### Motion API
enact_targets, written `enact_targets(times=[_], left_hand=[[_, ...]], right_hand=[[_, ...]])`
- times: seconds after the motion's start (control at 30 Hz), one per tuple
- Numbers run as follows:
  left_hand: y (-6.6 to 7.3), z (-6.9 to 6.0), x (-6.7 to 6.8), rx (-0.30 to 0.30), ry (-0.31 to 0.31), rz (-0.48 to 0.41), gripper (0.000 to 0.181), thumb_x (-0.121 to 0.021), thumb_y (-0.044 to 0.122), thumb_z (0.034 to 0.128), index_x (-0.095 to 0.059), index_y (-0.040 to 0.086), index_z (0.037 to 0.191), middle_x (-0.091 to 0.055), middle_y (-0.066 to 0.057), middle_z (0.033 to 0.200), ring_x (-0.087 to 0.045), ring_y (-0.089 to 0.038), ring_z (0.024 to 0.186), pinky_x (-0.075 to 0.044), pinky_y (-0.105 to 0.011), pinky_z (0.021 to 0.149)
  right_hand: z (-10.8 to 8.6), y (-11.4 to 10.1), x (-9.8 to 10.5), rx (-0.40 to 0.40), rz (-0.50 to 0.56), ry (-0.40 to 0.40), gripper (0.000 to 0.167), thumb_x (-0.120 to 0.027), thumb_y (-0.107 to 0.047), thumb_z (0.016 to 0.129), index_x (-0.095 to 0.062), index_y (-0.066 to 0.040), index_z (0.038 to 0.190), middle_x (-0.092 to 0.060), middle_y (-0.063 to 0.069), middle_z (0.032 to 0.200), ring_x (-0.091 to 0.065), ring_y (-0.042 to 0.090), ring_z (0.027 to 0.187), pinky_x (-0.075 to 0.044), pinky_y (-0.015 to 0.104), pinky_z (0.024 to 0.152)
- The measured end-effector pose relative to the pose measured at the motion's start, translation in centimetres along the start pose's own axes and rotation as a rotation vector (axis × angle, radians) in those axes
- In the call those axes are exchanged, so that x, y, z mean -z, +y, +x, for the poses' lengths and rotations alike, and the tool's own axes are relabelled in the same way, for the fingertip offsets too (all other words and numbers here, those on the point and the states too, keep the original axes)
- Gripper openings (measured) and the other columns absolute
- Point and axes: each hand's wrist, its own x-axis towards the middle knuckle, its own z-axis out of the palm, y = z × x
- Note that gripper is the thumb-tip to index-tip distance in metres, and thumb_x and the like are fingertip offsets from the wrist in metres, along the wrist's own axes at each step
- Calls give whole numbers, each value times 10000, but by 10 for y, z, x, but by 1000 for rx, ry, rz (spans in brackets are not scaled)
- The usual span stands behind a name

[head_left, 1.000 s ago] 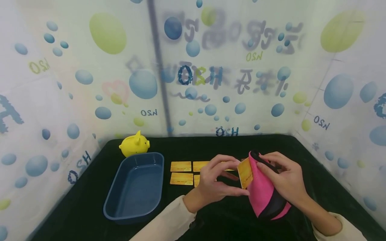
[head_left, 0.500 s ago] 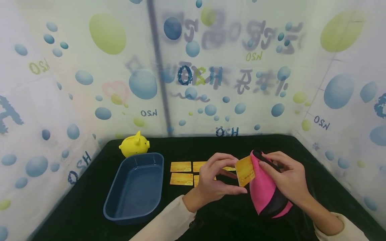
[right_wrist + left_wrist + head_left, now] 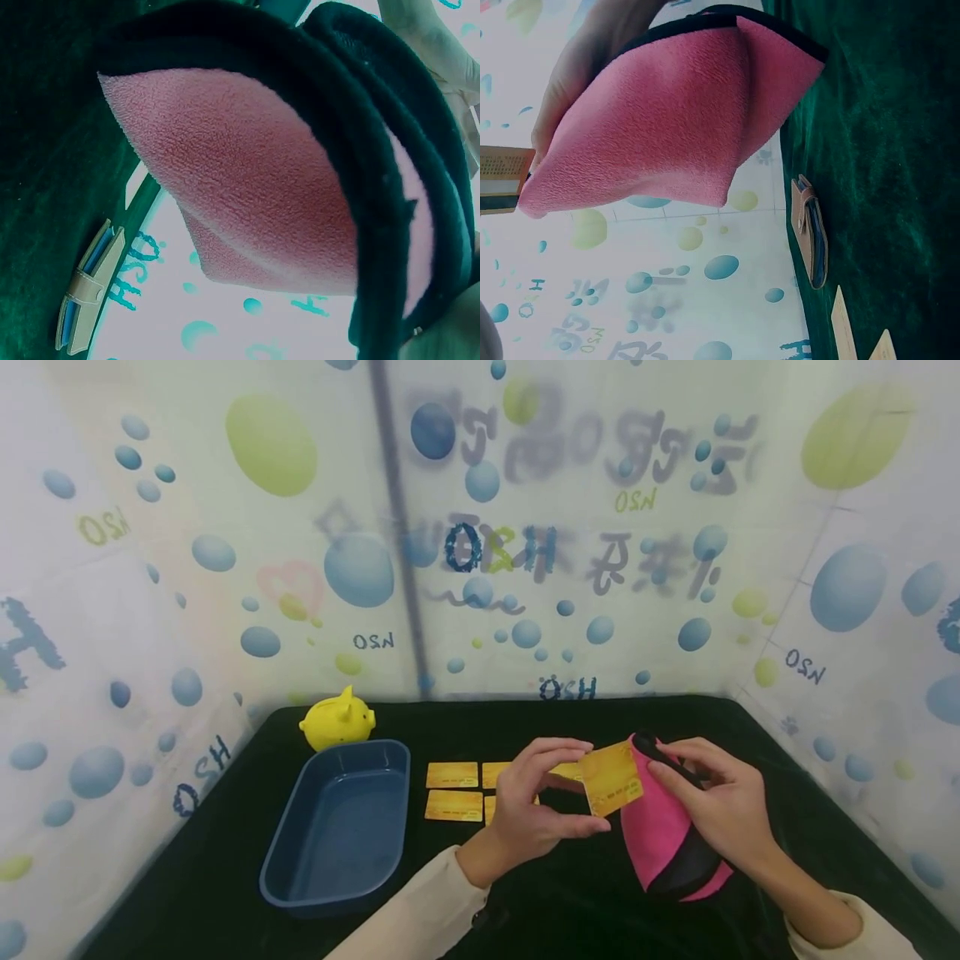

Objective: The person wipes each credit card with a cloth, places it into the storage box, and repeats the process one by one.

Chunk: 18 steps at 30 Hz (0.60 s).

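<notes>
In the head view, my left hand (image 3: 532,797) holds a gold bank card (image 3: 611,779) by its edges, between the thumb below and fingers above. The card's printed face is turned toward me. My right hand (image 3: 720,793) pinches a pink cloth with black trim (image 3: 656,835) near its top. The cloth hangs down in folds and lies against the card's right edge. The left wrist view shows the fuzzy pink side of the cloth (image 3: 660,127) and part of the card (image 3: 502,180). In the right wrist view the cloth (image 3: 247,180) covers most of the fingers.
Several gold cards (image 3: 452,775) lie in rows on the dark green tabletop, partly behind my left hand. A blue tray (image 3: 337,827) stands on the left, with a yellow piggy bank (image 3: 337,720) behind it. Both wrist views show a tan wallet (image 3: 808,232).
The card has turned to show more of its face, and more of it stands clear of the cloth. The right hand and cloth have shifted slightly right.
</notes>
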Motion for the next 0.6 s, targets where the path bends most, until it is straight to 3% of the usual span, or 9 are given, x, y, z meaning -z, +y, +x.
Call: enact_targets(times=[0.2,0.43,0.6], left_hand=[[-1,-3,0,46,4,-24,562,-702,310,896,-461,-114,1174,-582,-297,1168,-654,-362,1085,-605,-333,744],[-3,-5,1,126,30,-43,608,-728,310,852,-469,-130,1184,-565,-289,1156,-628,-359,1100,-602,-410,775],[-4,-4,3,139,49,-27,607,-708,335,835,-509,-135,1162,-566,-290,1146,-633,-361,1086,-597,-434,784]], right_hand=[[-1,-5,0,-24,22,-4,359,-762,153,760,-729,9,1087,-694,-80,946,-497,77,646,-392,227,434],[-1,-6,0,-23,27,0,354,-743,193,748,-719,52,1072,-688,-100,933,-497,70,626,-385,228,432],[0,-6,-1,-20,52,5,323,-715,227,745,-698,111,1047,-681,-114,910,-462,67,607,-356,231,422]])
